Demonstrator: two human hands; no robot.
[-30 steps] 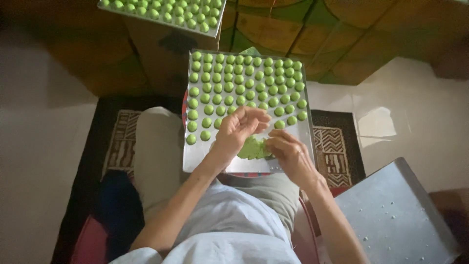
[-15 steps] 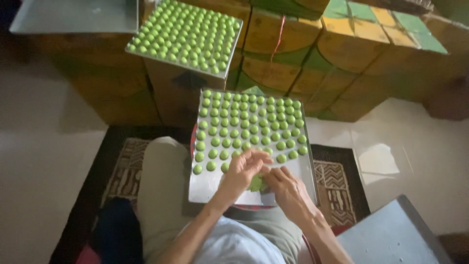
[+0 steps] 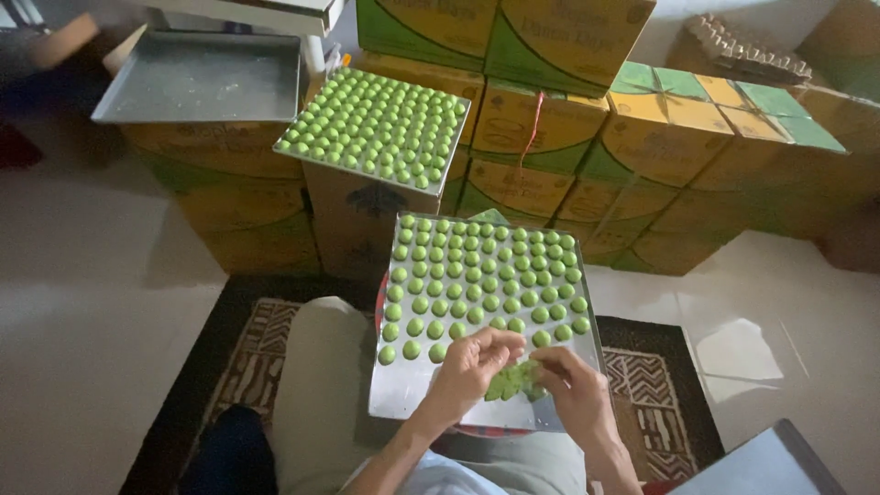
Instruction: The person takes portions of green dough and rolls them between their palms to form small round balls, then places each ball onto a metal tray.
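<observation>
A metal tray rests on my lap, most of it covered with rows of small green dough balls. Both hands work over its near edge. My left hand and my right hand together pinch a lump of green dough held between the fingertips. The bare near strip of the tray lies under my hands.
A second tray full of green balls sits on stacked cardboard boxes ahead. An empty metal tray stands at the back left. Another empty tray lies at lower right. A patterned rug covers the floor beneath me.
The view has tilted up, showing more of the boxes and back trays. My hands stay at the tray's near edge on the dough lump.
</observation>
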